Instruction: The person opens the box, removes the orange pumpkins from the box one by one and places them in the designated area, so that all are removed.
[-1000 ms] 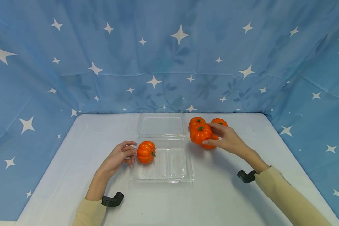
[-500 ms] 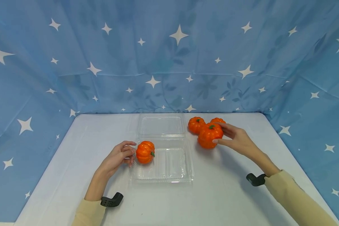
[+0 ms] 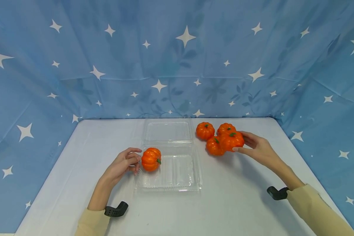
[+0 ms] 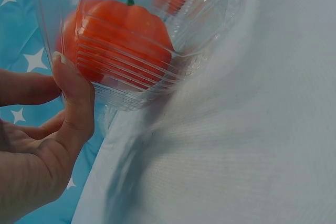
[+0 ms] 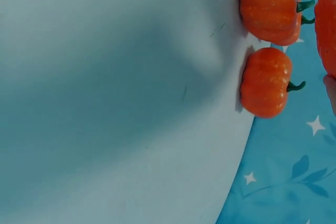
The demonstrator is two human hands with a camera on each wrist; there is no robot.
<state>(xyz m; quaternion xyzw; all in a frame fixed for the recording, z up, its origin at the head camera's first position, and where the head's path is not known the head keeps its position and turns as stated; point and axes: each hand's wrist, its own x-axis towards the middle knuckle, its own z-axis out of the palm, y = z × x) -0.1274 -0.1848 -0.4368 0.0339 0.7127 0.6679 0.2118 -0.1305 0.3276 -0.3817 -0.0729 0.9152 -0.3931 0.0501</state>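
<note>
At the left of the head view, my left hand (image 3: pixel 121 165) pinches the left rim of a clear plastic clamshell box (image 3: pixel 181 170). In the left wrist view the thumb (image 4: pixel 71 90) lies against the box's edge. An orange toy pumpkin (image 3: pixel 151 159) with a green stem sits tilted in the left part of the box. My right hand (image 3: pixel 259 150) holds another toy pumpkin (image 3: pixel 232 141), gripped from its right side with thumb and fingers, stem up. That pumpkin overlaps two others in the head view. In the right wrist view, only a sliver of the held pumpkin (image 5: pixel 328 30) shows.
Three toy pumpkins stand at the back right: one pumpkin (image 3: pixel 205 131) on the left, one (image 3: pixel 214 146) nearer, one (image 3: pixel 225 127) behind. The box's lid (image 3: pixel 167 131) lies folded back on the white table (image 3: pixel 177 213). A blue star-print curtain (image 3: pixel 165 59) hangs behind.
My right hand has moved right with the held pumpkin, uncovering the nearer pumpkin on the table. The left hand and the box have stayed nearly in place.
</note>
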